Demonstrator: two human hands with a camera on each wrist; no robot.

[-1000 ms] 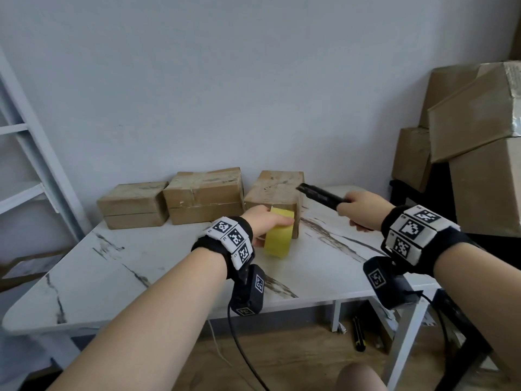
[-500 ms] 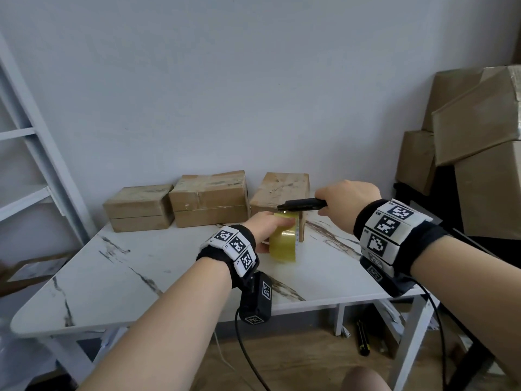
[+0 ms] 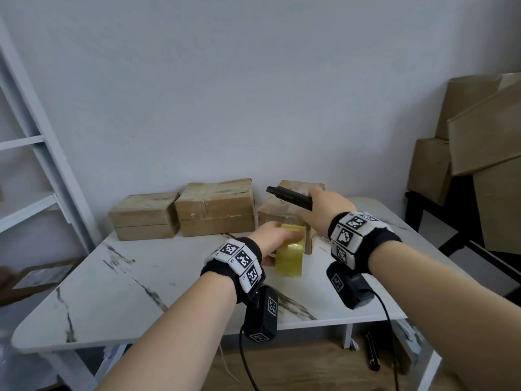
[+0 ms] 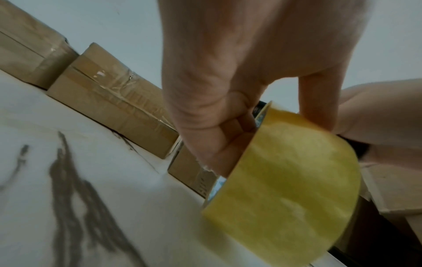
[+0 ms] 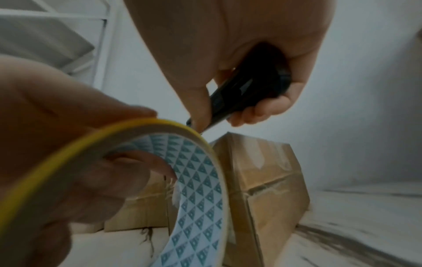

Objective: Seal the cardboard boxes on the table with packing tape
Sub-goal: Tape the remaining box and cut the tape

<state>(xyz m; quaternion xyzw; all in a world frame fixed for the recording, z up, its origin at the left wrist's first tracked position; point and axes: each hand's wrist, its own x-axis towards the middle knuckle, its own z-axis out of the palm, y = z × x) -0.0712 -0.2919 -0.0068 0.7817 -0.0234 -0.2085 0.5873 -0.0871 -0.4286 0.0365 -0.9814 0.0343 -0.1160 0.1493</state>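
1. Right now the tape roll (image 3: 290,256) is upright, just in front of the rightmost box (image 3: 284,211), w/ left hand (image 3: 272,238) gripping it, fingers through the core.
2. Right hand (image 3: 327,206) is clenched round a black cutter (image 3: 290,196), held over that box.
3. Two more boxes (image 3: 215,211) sit at the back of the table (image 3: 112,292) by the wall.
4. Off-table: stacked cartons (image 3: 479,153) to the right, white shelf (image 3: 33,165) to the left.

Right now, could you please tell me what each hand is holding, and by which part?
The left hand grips the yellow tape roll, fingers hooked through its core. The right hand grips the black utility knife by its handle.
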